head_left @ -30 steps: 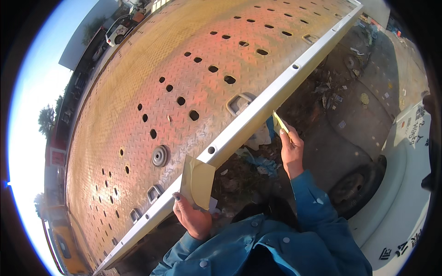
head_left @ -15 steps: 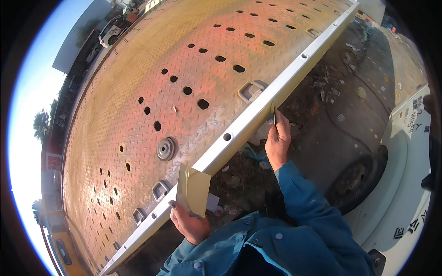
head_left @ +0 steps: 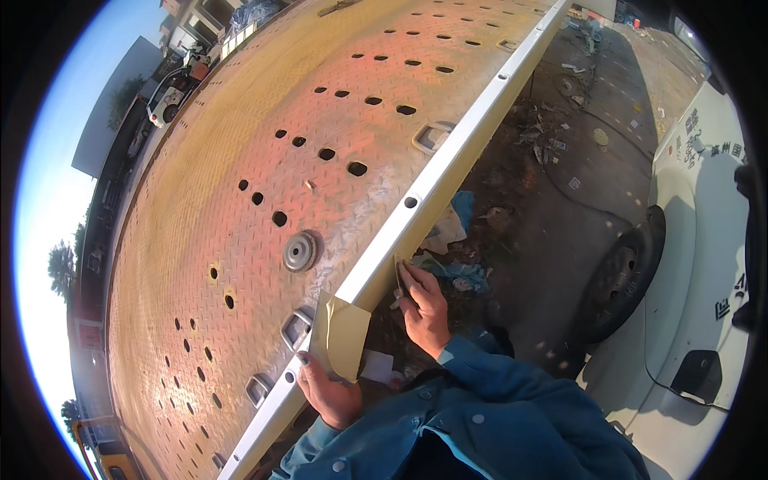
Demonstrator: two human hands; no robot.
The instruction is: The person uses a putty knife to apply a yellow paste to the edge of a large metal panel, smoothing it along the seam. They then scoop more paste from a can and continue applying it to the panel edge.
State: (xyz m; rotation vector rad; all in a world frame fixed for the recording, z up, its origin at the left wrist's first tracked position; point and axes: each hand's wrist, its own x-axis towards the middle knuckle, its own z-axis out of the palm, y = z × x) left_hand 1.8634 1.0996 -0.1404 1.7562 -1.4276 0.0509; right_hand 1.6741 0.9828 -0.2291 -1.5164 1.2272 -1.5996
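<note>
A long rail point(head_left: 448, 164) with a white top and a pale yellow side runs diagonally along the edge of the steel deck. My left hand point(head_left: 330, 394) is closed on the lower part of a pale yellow flat plate point(head_left: 344, 340), which is smeared and stands up against the rail. To the right of it, my right hand point(head_left: 427, 314) pinches a thin flat scraper point(head_left: 399, 278), seen nearly edge-on. The scraper's tip meets the yellow side of the rail, just below the white top. Most of the blade is hidden by my fingers.
The checkered steel deck point(head_left: 240, 144) has oval holes, metal loops and a round grey disc point(head_left: 301, 251). Rags point(head_left: 460, 272) and litter lie on the ground beyond the rail. A black tyre point(head_left: 620, 276) and a white vehicle point(head_left: 704, 240) stand close on the right.
My right hand has come down and left along the rail with the scraper, nearer the plate. My left hand still holds the plate in much the same place. The view has shifted slightly.
</note>
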